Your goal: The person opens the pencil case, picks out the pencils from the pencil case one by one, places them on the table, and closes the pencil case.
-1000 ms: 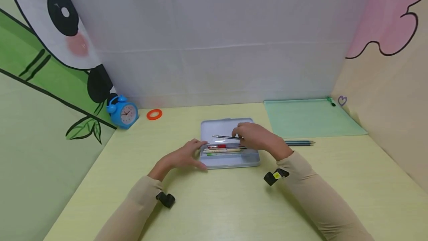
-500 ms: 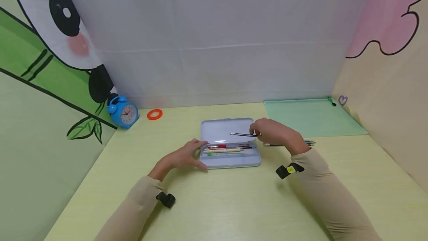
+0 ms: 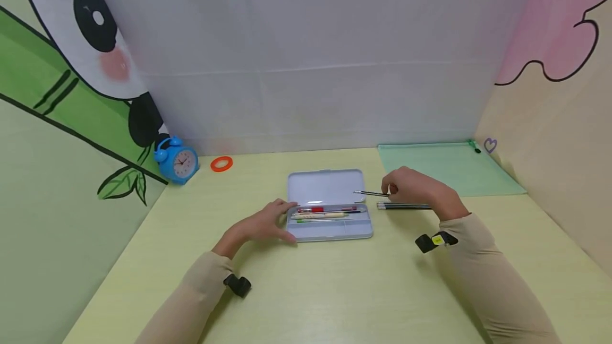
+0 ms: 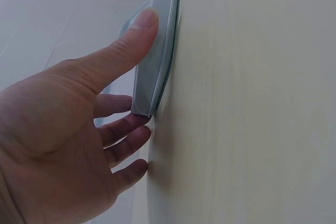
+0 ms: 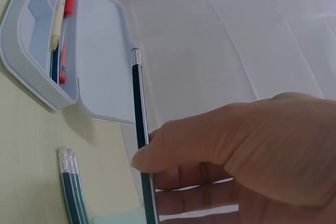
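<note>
My left hand (image 3: 264,222) holds the left end of an open pale-blue pencil case (image 3: 359,231), its thumb on the front wall and its fingers round the corner, as the left wrist view shows. Inside the case lie a red-marked pen (image 5: 69,4), a cream pen (image 3: 322,215) and a thin green-tipped item (image 3: 306,220). To the right of the case, my right hand (image 3: 415,189) pinches a dark pencil (image 5: 139,103) between thumb and fingers, its eraser end pointing left. Below that hand, several similar pencils (image 3: 400,206) lie side by side on the table.
A green mat or folder (image 3: 444,166) with a zip-like tag lies at the back right. At the back left stand a blue alarm clock (image 3: 177,162) and an orange ring (image 3: 221,163). A white cloth wall (image 3: 306,68) closes off the back of the table (image 3: 306,296).
My right hand has carried the pencil rightward, from over the case to above the pencils on the table. The left hand and the case have stayed put.
</note>
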{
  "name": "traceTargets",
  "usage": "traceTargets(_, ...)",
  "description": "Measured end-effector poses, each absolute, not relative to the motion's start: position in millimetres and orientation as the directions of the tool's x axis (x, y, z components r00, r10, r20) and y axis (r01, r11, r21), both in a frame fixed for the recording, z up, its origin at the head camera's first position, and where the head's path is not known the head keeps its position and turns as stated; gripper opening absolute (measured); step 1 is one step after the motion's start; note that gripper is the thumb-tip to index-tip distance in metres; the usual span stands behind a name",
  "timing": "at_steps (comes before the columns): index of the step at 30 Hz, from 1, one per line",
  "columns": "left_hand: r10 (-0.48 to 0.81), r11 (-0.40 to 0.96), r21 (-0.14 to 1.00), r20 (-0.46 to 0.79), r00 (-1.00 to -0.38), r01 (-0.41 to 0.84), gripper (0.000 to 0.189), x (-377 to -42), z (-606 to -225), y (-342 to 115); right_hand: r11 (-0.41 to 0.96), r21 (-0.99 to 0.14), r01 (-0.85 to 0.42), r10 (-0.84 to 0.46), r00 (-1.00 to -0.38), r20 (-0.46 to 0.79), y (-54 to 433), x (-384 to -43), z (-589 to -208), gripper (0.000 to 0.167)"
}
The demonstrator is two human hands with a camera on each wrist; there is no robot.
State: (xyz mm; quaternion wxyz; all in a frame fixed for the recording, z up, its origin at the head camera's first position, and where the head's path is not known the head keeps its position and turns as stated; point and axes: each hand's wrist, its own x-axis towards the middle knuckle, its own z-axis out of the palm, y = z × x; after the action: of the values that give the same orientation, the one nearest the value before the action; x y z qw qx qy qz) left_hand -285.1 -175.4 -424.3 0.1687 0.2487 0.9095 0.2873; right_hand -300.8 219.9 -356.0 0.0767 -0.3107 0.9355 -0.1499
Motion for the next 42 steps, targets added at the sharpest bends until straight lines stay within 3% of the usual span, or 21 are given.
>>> traceTargets(13, 0.544, 0.710, 0.615, -0.170, -0.822, 0.343, 0.099, -285, -425, -175, 0.820, -0.358, -0.446, -0.530, -0.828, -0.183, 252, -305, -354, 0.021)
traceTargets(23, 0.553, 0.714, 0.600, -0.165, -0.817, 0.362, 0.099, -287, -424, -176, 0.785, -0.384, -0.487, -0.576, -0.802, -0.160, 259, -307, -365, 0.025)
traceTargets(33, 0.552, 0.706, 0.612, -0.161, -0.818, 0.356, 0.098, -287, -425, -176, 0.849, -0.308, -0.429, -0.503, -0.835, -0.223, 255, -305, -368, 0.032)
traceTargets(42, 0.560, 0.697, 0.618, -0.155, -0.814, 0.362, 0.098, -286, -426, -176, 0.851, -0.264, -0.454, -0.514, -0.822, -0.245, 255, -304, -376, 0.028)
